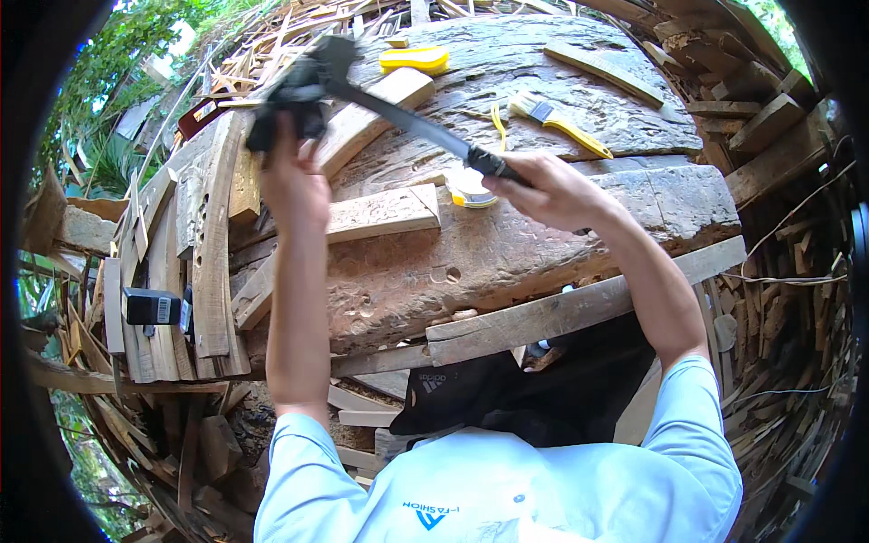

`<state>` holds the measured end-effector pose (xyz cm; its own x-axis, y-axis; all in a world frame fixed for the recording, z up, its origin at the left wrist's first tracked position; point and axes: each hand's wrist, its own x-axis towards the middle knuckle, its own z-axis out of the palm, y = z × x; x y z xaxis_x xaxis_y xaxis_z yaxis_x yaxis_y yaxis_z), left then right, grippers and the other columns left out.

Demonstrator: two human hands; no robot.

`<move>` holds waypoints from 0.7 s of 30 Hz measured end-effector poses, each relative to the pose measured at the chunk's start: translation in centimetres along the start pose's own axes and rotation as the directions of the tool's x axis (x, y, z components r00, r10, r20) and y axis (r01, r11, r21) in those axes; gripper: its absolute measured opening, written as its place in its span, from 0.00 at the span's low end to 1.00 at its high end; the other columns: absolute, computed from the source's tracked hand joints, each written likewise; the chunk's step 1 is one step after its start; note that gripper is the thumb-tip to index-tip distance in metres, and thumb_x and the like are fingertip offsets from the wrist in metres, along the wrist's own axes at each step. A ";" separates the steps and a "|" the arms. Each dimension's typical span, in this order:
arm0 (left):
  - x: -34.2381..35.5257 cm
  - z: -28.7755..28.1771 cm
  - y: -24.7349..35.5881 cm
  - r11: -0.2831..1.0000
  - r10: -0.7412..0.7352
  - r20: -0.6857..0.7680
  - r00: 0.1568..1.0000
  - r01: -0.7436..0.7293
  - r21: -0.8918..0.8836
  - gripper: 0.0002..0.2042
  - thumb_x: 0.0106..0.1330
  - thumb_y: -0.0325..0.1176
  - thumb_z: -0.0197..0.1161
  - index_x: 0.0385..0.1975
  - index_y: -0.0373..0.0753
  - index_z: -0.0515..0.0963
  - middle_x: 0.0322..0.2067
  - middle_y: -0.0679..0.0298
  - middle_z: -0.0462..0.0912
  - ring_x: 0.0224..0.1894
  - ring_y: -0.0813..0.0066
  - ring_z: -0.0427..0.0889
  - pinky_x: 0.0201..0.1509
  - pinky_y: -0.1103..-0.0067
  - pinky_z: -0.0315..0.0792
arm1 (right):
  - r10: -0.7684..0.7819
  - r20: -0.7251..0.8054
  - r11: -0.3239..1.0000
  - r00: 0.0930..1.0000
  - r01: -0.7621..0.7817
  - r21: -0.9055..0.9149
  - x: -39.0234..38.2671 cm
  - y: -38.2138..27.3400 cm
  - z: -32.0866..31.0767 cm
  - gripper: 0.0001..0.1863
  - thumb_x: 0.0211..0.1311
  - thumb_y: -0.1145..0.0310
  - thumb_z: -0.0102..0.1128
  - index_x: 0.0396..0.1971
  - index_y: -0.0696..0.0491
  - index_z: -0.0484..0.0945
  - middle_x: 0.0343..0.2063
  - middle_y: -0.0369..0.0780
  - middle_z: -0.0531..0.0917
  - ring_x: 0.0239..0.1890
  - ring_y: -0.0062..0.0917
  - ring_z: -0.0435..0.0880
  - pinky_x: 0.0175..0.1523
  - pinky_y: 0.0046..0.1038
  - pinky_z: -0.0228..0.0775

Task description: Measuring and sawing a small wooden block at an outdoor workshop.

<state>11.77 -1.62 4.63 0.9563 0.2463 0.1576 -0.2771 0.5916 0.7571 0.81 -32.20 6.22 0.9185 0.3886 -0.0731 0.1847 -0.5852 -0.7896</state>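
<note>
My right hand point(548, 190) is closed round the black grip of a hammer-like tool point(407, 120), whose long grey shaft slants up to the left. The tool's dark head is smeared by motion. My raised left hand point(299, 181) has its fingers closed on a black, bulky object point(288, 107), too blurred to name, right beside that head. Below the shaft, close to my right fingers, a white and yellow tape measure point(471, 189) lies on the thick wooden slab point(516, 235). A flat paintbrush point(563, 127) with a yellow handle rests farther back.
A yellow oblong object point(414, 61) lies at the back near a pale wood block point(380, 113). Another block point(385, 214) lies between my forearms. At left, a black box-shaped item point(152, 306) sits on upright boards point(213, 253). Stacked scrap wood point(778, 299) crowds the right.
</note>
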 end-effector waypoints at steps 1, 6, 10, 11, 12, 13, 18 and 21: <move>1.5 -0.8 0.8 0.996 0.086 -0.093 0.992 -0.084 0.025 0.11 0.73 0.31 0.65 0.52 0.35 0.82 0.49 0.58 0.88 0.47 0.72 0.88 0.50 0.78 0.86 | -0.049 -0.033 0.999 0.998 0.049 -0.007 0.4 0.1 -0.2 0.16 0.79 0.58 0.54 0.39 0.57 0.78 0.17 0.37 0.74 0.20 0.23 0.70 0.27 0.35 0.60; -2.2 1.1 -1.9 0.912 -0.110 0.273 0.956 -0.012 0.410 0.13 0.72 0.32 0.68 0.52 0.33 0.81 0.47 0.61 0.88 0.45 0.73 0.88 0.50 0.73 0.87 | -0.107 -0.006 0.992 0.994 0.107 0.067 0.2 -0.4 0.9 0.17 0.80 0.56 0.54 0.41 0.56 0.77 0.16 0.35 0.73 0.19 0.21 0.71 0.27 0.32 0.62; -4.2 0.8 -3.9 0.965 -0.197 0.536 0.821 0.066 0.254 0.10 0.70 0.22 0.66 0.50 0.30 0.81 0.49 0.57 0.87 0.47 0.70 0.88 0.54 0.72 0.86 | -0.046 0.050 0.990 0.998 0.039 0.134 0.5 -0.3 0.7 0.16 0.80 0.55 0.53 0.42 0.55 0.75 0.14 0.32 0.71 0.17 0.18 0.70 0.25 0.30 0.62; -4.2 0.7 -3.8 0.965 -0.201 0.536 0.820 0.071 0.253 0.10 0.70 0.22 0.66 0.50 0.30 0.81 0.49 0.57 0.87 0.47 0.70 0.88 0.54 0.72 0.86 | -0.042 0.050 0.990 0.998 0.035 0.134 0.6 -0.2 0.5 0.16 0.80 0.55 0.53 0.42 0.55 0.75 0.14 0.32 0.71 0.17 0.18 0.70 0.25 0.30 0.62; -4.1 0.4 -3.5 0.967 -0.193 0.554 0.810 0.061 0.246 0.11 0.70 0.21 0.66 0.50 0.30 0.81 0.48 0.57 0.87 0.47 0.70 0.88 0.54 0.71 0.86 | -0.012 0.061 0.988 0.998 0.002 0.155 0.6 -0.1 0.4 0.16 0.80 0.55 0.53 0.41 0.55 0.75 0.14 0.31 0.71 0.16 0.17 0.70 0.24 0.29 0.62; -4.1 0.3 -3.3 0.969 -0.184 0.573 0.798 0.052 0.240 0.11 0.70 0.21 0.66 0.51 0.30 0.81 0.48 0.57 0.87 0.48 0.70 0.88 0.54 0.71 0.86 | 0.017 0.072 0.984 0.997 -0.030 0.176 0.6 0.0 0.2 0.16 0.81 0.55 0.52 0.40 0.54 0.75 0.14 0.30 0.70 0.16 0.15 0.70 0.22 0.28 0.61; -2.7 -0.1 -1.7 0.985 -0.110 0.459 0.882 0.034 0.171 0.08 0.68 0.20 0.67 0.46 0.33 0.84 0.43 0.59 0.89 0.42 0.72 0.89 0.50 0.71 0.87 | 0.043 -0.244 0.962 0.969 0.026 0.272 1.3 1.6 -0.5 0.15 0.81 0.58 0.51 0.38 0.55 0.76 0.14 0.29 0.73 0.12 0.15 0.70 0.17 0.24 0.60; -3.2 0.4 -2.9 0.938 -0.208 0.378 0.902 0.075 0.337 0.09 0.68 0.21 0.68 0.46 0.33 0.84 0.43 0.60 0.89 0.42 0.74 0.89 0.47 0.74 0.86 | -0.132 -0.071 0.976 0.989 0.142 0.163 0.1 1.1 0.8 0.16 0.80 0.57 0.53 0.36 0.55 0.76 0.15 0.30 0.75 0.14 0.14 0.71 0.17 0.24 0.59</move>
<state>9.53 -4.47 2.18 0.9557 -0.1908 0.2240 -0.1566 0.3147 0.9362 0.83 -32.22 4.87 0.9085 0.4110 0.0752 0.2541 -0.4005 -0.8804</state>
